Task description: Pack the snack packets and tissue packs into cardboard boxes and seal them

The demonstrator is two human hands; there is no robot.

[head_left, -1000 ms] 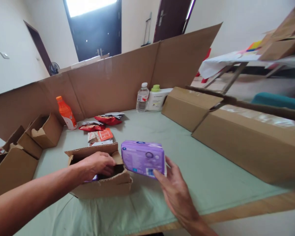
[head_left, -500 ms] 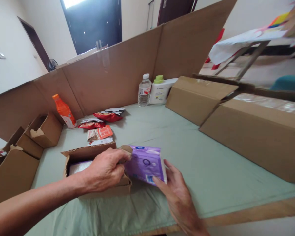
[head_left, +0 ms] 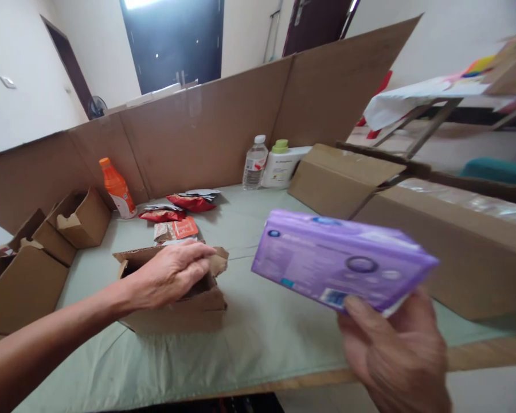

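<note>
A purple plastic-wrapped pack is held in the air by my right hand, with the thumb on its printed front near the barcode. It hangs over the right half of the green cloth, slightly tilted. My left hand is over a small open cardboard box at the centre left, its fingers close together near the box's torn right flap. Whether those fingers grip the flap is hidden. The inside of the box looks dark where it shows.
Behind the box lie an orange sachet and red packets. An orange bottle, a water bottle and a white bottle stand by the cardboard wall. Cardboard boxes line the left and right.
My right hand has drawn the purple pack out of the small box, up and to the right. My left hand has shifted slightly left and up, staying over the box.
</note>
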